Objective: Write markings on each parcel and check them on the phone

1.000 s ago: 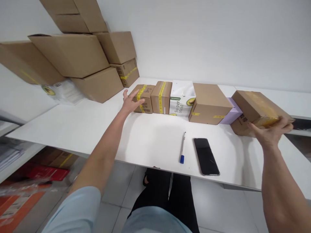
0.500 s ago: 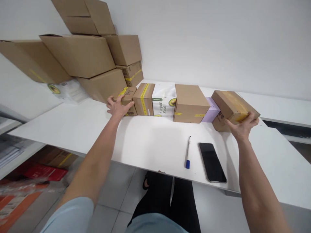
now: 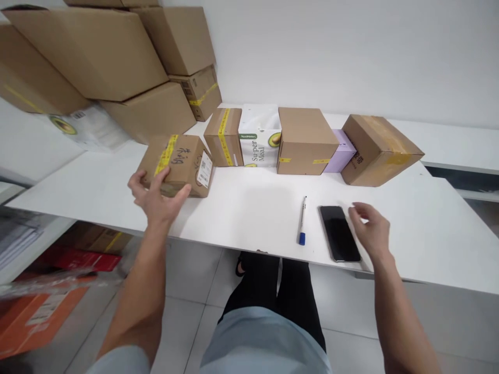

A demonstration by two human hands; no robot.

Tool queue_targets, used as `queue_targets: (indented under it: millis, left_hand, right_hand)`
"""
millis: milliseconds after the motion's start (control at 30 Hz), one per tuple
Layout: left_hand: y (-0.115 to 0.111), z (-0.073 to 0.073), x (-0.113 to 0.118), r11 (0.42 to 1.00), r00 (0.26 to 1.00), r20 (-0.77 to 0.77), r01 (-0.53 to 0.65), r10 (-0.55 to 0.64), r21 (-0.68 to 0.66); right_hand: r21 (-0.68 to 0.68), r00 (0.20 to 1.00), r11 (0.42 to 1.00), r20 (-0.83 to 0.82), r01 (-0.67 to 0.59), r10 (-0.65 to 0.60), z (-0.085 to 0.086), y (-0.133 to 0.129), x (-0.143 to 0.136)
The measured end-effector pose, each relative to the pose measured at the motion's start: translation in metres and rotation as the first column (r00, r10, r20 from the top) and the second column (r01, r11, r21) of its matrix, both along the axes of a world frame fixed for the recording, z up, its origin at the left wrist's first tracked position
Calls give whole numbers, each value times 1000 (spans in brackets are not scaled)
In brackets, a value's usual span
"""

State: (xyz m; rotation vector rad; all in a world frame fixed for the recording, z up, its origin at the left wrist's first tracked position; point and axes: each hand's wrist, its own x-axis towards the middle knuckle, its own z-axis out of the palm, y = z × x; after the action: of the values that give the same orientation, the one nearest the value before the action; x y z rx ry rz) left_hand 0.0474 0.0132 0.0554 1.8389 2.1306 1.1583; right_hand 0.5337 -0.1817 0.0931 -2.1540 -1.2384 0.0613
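My left hand (image 3: 158, 200) grips a small cardboard box (image 3: 181, 161) with yellow tape, handwriting and a white label. Its fingers lie over the left and top, its thumb at the front edge. The box stands turned, in front of the row's left end. My right hand (image 3: 370, 228) is empty, its fingers loosely curled with a gap between them, just right of a black phone (image 3: 340, 234). In the row are a yellow-taped carton (image 3: 224, 137), a white avocado-print box (image 3: 260, 140), a larger carton (image 3: 306, 143), a lilac box (image 3: 340, 151) and a tilted carton (image 3: 378, 150).
A blue-capped marker (image 3: 303, 221) lies left of the phone on the white table (image 3: 241, 213). Large cardboard boxes (image 3: 93, 52) are stacked at the back left against the wall. Shelves with papers (image 3: 23, 236) and an orange box (image 3: 42, 317) are at the lower left.
My left hand has pulled the small cardboard box forward and left, out of the row, and turned it. My right hand has let go of the right-end carton and come back beside the phone.
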Motion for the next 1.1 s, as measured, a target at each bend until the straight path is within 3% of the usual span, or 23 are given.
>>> queue_targets:
  millis: [100, 167, 300, 400, 500, 567, 633, 700, 767, 833, 900, 967, 1100]
  left_hand:
    - [-41, 1, -4, 999, 999, -20, -33, 33, 1]
    - [-56, 6, 4, 998, 998, -38, -57, 57, 15]
    - [-78, 12, 22, 999, 997, -67, -27, 30, 40]
    - [-103, 8, 35, 995, 996, -44, 84, -81, 54]
    - [-129, 3, 52, 955, 964, 6, 262, -266, 136]
    - [-141, -1, 66, 919, 938, -1, 340, -347, 201]
    - [-146, -5, 80, 879, 921, -13, 377, -390, 292]
    - [-147, -8, 91, 830, 910, -8, 382, -415, 407]
    - [-148, -9, 99, 798, 912, -3, 360, -410, 483]
    - [-152, -6, 105, 808, 929, -20, 332, -369, 487]
    - [-158, -1, 112, 845, 945, -42, 310, -325, 436]
    - [-166, 5, 118, 877, 952, -40, 295, -303, 380]
    - [-169, 14, 127, 884, 915, 110, 335, -387, 326]
  right_hand:
    - [-126, 935, 943, 143, -307, 323, -8, -3, -47]
    - [-277, 832, 875, 295, -396, 470, -7, 4, -71]
    - [-539, 658, 764, 436, -355, 614, -5, 14, -98]
    - [-592, 604, 731, 459, -340, 652, -6, 13, -103]
    - [-569, 594, 739, 471, -361, 653, -6, 9, -100]
    - [-494, 641, 774, 454, -396, 618, -7, 6, -98]
    - [-307, 772, 861, 389, -406, 503, -8, 3, -100]
    - [-18, 935, 959, 218, -284, 281, -9, -1, -109]
    - [274, 993, 960, -79, -61, 86, -10, -3, -123]
    - [472, 923, 874, -376, 113, 83, -11, -2, -142]
    - [568, 813, 803, -546, 181, 202, -13, 2, -161]
    - [588, 748, 797, -589, 136, 306, -14, 8, -177]
    - [601, 724, 797, -523, -62, 450, -18, 19, -194]
